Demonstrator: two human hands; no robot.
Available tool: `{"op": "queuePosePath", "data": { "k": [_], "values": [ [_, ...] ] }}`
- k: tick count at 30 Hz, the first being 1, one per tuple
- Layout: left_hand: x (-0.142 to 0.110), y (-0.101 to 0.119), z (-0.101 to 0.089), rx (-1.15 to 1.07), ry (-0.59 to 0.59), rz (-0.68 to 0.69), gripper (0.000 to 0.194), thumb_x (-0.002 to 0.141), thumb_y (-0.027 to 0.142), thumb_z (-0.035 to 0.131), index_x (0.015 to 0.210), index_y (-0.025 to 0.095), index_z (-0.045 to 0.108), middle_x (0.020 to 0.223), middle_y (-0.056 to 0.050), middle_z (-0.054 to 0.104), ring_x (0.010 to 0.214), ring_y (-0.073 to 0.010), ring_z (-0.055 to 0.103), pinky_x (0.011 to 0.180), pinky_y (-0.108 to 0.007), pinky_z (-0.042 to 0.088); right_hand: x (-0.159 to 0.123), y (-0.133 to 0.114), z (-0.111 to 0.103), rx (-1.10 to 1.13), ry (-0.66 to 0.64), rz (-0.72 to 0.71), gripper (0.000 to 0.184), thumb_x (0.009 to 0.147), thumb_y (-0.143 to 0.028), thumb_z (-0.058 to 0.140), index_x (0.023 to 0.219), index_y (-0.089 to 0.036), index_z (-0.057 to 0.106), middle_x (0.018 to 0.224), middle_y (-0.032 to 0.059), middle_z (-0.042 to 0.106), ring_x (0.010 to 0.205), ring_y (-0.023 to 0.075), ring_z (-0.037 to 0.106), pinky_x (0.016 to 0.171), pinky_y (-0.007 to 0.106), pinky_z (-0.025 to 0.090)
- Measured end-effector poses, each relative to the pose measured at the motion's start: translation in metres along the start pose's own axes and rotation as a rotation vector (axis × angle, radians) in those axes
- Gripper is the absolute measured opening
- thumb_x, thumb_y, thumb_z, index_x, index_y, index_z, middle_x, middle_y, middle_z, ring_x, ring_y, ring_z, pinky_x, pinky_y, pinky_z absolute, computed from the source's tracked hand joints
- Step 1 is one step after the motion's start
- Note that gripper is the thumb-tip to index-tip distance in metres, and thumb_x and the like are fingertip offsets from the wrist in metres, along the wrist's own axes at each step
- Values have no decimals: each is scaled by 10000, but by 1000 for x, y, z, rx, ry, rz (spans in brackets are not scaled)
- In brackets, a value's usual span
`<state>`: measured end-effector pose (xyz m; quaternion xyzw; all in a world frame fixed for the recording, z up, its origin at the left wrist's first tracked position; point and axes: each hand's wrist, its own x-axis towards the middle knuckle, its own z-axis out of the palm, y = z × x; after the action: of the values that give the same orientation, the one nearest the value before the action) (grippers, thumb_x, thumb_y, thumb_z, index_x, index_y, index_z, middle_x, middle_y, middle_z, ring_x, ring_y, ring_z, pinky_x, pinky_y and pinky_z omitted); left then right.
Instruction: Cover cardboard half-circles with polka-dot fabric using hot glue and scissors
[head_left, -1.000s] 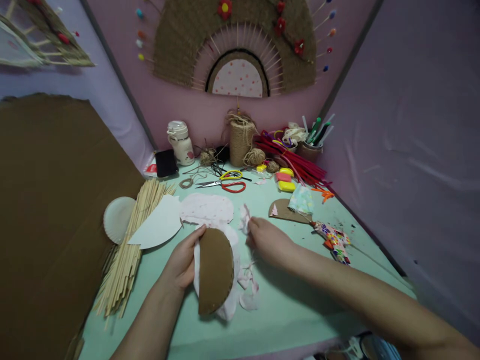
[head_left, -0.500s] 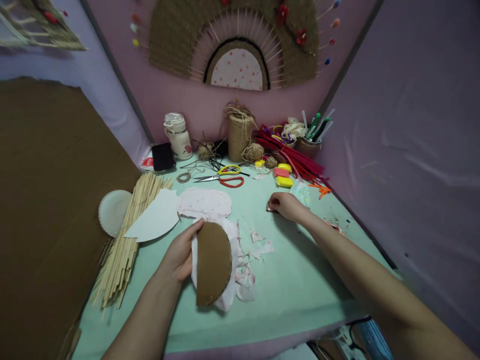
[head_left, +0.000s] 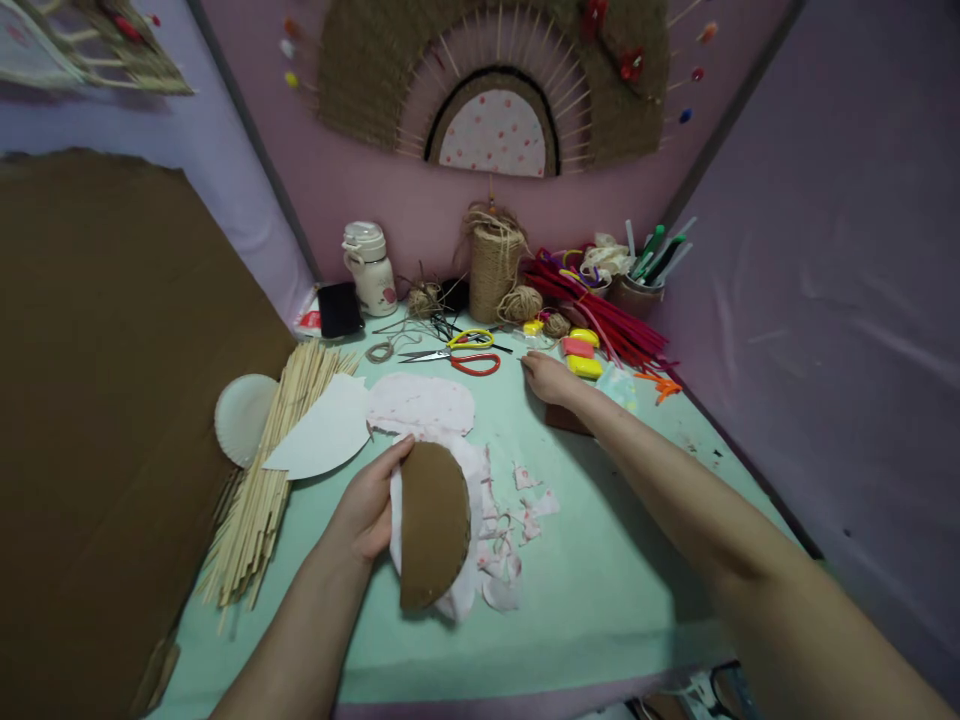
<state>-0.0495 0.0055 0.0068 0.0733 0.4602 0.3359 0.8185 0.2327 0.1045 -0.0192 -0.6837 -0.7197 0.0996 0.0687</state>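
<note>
My left hand (head_left: 371, 505) is closed on the straight left edge of a brown cardboard half-circle (head_left: 433, 525), thumb on top. White cloth with faint pink spots (head_left: 459, 600) lies under the cardboard and sticks out around it. My right hand (head_left: 546, 378) is on the table near the yellow and pink blocks, fingertips pressed together at a tiny item I cannot make out. Below my right wrist lies a flat brown piece (head_left: 566, 420), partly covered by the forearm. Scissors (head_left: 469, 355) with one yellow and one red handle lie left of that hand.
Cut cloth scraps (head_left: 501, 560) lie right of the cardboard. At left are thin wooden sticks (head_left: 259, 520), white card (head_left: 322, 435) and a paper plate (head_left: 244, 420). A twine spool (head_left: 495, 275), white bottle (head_left: 369, 275) and red pipe cleaners (head_left: 607, 320) line the back.
My right hand has moved away from me and slightly left, from the small brown piece to beside the scissors; more of that piece shows. My left hand keeps its hold. The view has shifted slightly.
</note>
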Motion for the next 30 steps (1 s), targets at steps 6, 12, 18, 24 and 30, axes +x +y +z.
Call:
{"op": "queuePosePath", "data": {
  "k": [6,12,18,24,30],
  "values": [
    [-5,4,2,-18,16,6,318,956,236,430,805,93,670,672,-100,729,560,-209,701,593,-309,569,-95,-54,14,61,-125,-136,286,980,-211,438,1203,-116,590,1224,180,618,1144,245,578,987,359,442],
    [-6,7,0,-34,4,111,305,948,191,419,813,91,674,651,-97,724,568,-201,701,620,-303,581,-179,-81,18,313,-152,-341,905,807,-619,630,1509,-175,271,1533,202,346,1398,332,337,1110,466,323],
    [-5,12,-5,-60,14,222,274,935,169,428,813,99,663,652,-79,724,542,-188,691,607,-302,588,-167,-86,49,218,-159,-510,1167,594,-819,645,1520,-221,260,1614,216,97,1467,434,33,1127,644,98],
    [0,14,-13,-60,-21,257,272,936,197,440,824,100,668,668,-79,733,568,-199,701,578,-308,589,-181,-91,63,92,-32,-601,292,952,-429,519,1087,-191,620,1120,117,625,999,233,533,849,358,423],
    [-2,11,-11,-47,-14,261,237,925,173,455,839,103,665,675,-69,734,572,-187,702,564,-291,586,-269,-57,58,-83,-58,-444,118,846,-77,562,848,-187,605,788,60,649,664,195,552,579,286,398]
  ]
}}
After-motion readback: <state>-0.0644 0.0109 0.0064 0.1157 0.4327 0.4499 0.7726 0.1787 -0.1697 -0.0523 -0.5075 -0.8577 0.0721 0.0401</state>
